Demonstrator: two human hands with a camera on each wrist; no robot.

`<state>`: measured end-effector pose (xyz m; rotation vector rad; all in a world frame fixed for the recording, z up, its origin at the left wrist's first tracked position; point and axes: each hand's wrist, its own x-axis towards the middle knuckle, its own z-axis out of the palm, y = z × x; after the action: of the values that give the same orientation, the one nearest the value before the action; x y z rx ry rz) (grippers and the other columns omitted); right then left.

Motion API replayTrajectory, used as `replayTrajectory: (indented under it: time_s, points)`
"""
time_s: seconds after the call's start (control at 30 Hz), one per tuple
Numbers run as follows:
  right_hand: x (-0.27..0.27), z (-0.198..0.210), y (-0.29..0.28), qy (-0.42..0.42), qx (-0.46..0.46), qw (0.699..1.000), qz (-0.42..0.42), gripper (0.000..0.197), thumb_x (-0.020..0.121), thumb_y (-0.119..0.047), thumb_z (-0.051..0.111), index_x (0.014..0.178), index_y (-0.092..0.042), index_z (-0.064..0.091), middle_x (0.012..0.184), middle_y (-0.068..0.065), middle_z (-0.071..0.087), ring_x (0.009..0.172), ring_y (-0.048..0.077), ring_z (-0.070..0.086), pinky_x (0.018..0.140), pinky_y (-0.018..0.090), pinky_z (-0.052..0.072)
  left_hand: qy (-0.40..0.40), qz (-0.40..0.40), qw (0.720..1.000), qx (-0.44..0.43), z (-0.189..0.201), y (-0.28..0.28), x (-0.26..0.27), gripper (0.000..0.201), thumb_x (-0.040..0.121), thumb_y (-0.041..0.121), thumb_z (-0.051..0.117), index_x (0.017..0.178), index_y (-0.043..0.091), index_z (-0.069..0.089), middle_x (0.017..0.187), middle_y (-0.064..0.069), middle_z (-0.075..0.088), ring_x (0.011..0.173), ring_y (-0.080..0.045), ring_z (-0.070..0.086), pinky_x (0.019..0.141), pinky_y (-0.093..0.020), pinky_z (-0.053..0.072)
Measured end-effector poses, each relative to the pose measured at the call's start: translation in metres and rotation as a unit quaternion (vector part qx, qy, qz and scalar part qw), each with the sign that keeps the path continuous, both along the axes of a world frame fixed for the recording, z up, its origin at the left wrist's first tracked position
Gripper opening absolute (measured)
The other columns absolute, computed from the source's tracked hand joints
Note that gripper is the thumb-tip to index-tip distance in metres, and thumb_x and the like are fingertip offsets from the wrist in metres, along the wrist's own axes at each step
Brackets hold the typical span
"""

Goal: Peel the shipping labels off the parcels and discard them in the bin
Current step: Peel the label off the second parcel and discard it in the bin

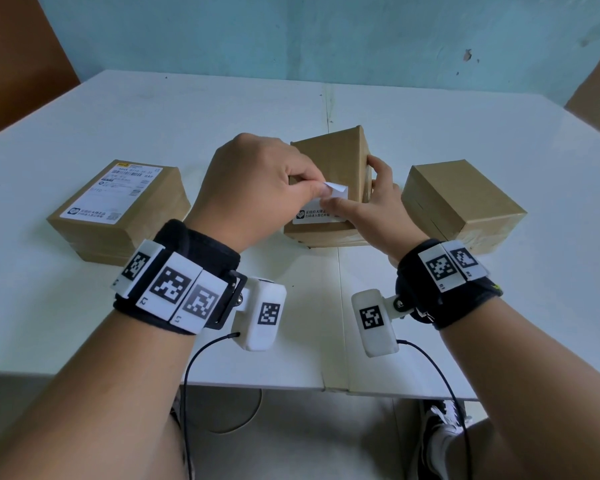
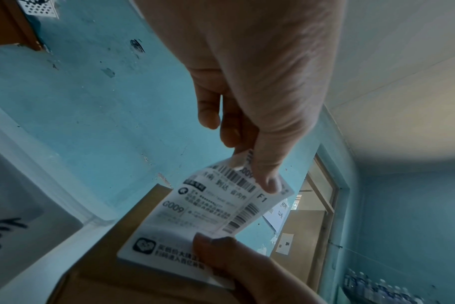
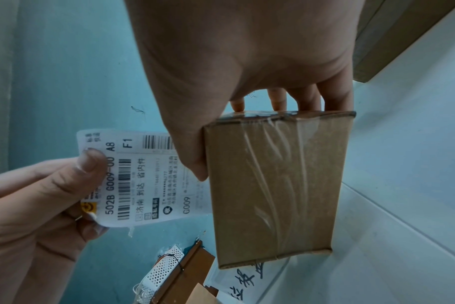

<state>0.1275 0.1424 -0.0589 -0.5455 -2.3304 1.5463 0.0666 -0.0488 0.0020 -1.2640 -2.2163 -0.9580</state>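
Observation:
Three brown cardboard parcels sit on a white table. My right hand grips the middle parcel and tilts it up, thumb on the labelled face and fingers round its far edge. My left hand pinches the loose top end of its white shipping label between thumb and fingers. The label is curled away from the box, and its lower part stays stuck under my right thumb. In the right wrist view the label hangs beside the taped parcel. No bin is in view.
The left parcel lies flat with a full label on top. On the right stands a third parcel with no label showing. A seam runs down the table. Its front edge is near my forearms. A blue wall stands behind.

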Motion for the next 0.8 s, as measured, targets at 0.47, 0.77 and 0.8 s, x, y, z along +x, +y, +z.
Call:
replayTrajectory:
  time_s: [0.47,0.77,0.8]
  points:
    - [0.001,-0.008,0.001,0.008,-0.023,0.999,0.026,0.123,0.06,-0.074,0.083,0.161,-0.041,0.02,0.151,0.006,0.041,0.134,0.023,0.057,0.105,0.043,0.059,-0.054,0.015,0.998,0.023,-0.01,-0.001,-0.018,0.026,0.086,0.01,0.071,0.103,0.03,0.072,0.096,0.011,0.07,0.084,-0.013,0.059,0.077,-0.033,0.053]
    - [0.003,-0.002,-0.002,-0.026,-0.174,0.984,0.002,0.077,0.106,-0.062,0.046,0.167,-0.03,0.012,0.119,0.008,0.07,0.096,0.025,0.068,0.097,0.047,0.057,-0.023,-0.006,0.999,0.042,-0.015,-0.001,-0.02,0.022,0.09,0.006,0.062,0.097,0.025,0.072,0.097,0.006,0.066,0.086,-0.016,0.06,0.067,-0.04,0.055]
    - [0.003,-0.001,0.0,-0.031,-0.191,0.981,-0.004,0.078,0.107,-0.059,0.049,0.168,-0.031,0.009,0.114,-0.002,0.067,0.096,0.023,0.07,0.099,0.05,0.057,-0.019,-0.007,0.999,0.045,-0.015,-0.001,-0.02,0.021,0.09,0.007,0.061,0.097,0.023,0.072,0.097,0.007,0.065,0.085,-0.014,0.058,0.067,-0.039,0.055]
